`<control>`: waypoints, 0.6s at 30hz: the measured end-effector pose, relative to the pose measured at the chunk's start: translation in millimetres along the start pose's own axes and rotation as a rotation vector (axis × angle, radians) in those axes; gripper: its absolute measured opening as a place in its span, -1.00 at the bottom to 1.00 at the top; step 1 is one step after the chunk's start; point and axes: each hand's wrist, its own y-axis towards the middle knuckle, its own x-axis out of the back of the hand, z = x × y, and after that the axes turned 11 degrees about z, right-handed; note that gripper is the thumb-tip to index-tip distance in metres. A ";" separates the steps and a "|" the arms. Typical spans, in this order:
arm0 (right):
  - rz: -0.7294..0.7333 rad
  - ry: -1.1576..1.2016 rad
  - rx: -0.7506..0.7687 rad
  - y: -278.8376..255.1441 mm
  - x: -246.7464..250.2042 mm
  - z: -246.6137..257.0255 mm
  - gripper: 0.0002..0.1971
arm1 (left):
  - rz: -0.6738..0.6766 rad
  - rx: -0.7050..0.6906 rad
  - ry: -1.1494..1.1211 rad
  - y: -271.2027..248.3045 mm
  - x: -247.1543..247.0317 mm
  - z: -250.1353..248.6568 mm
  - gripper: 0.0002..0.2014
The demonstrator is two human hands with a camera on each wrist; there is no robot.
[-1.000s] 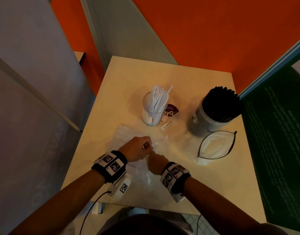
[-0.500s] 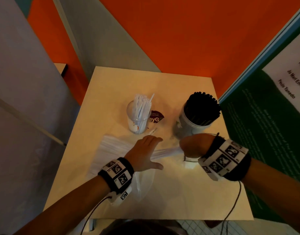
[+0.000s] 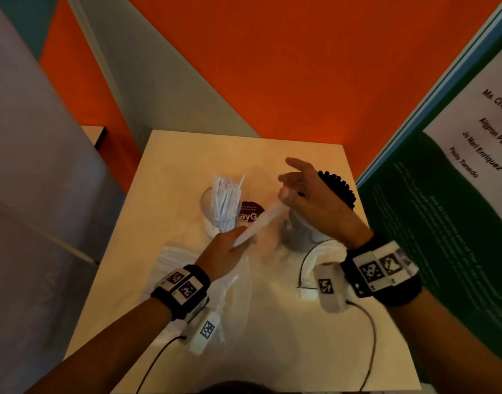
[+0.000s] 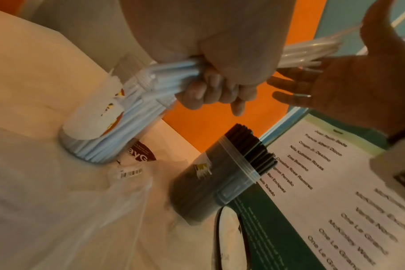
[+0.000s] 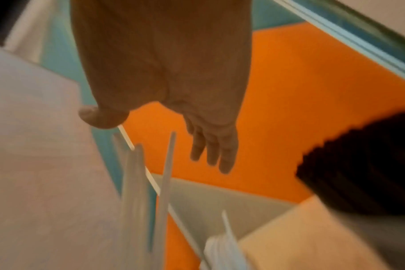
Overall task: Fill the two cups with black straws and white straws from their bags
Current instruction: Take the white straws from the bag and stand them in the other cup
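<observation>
My left hand grips a bundle of white straws that slants up and to the right above the table. In the left wrist view the left hand has its fingers curled round the bundle of white straws. My right hand is open with fingers spread at the bundle's far end, and the right wrist view shows those fingers straight. A clear cup holds white straws. The cup of black straws stands partly hidden behind my right hand.
A crumpled clear bag lies under my left wrist. A flat bag with a dark rim lies near my right wrist. A dark sticker is beside the clear cup. A green board borders the table's right edge.
The right hand drew the white bundle out to the right and lifted it. The left hand has left the bag and taken hold of the bundle. The right hand has opened.
</observation>
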 end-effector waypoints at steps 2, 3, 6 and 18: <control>-0.034 0.249 0.105 6.3 -22.4 -7.9 -0.12 | -0.034 -0.004 -0.065 2.3 2.7 -5.4 -0.80; -0.019 0.363 0.154 11.6 -36.6 -10.9 -0.13 | -0.034 -0.019 -0.099 4.0 2.7 -8.5 -0.81; -0.047 0.540 0.232 30.7 -75.8 -12.5 -0.50 | -0.038 -0.054 -0.220 9.7 0.3 -15.6 -0.84; -0.250 0.545 0.427 123.1 -64.4 12.0 -0.84 | -0.239 0.238 0.418 -13.4 36.3 29.8 -0.49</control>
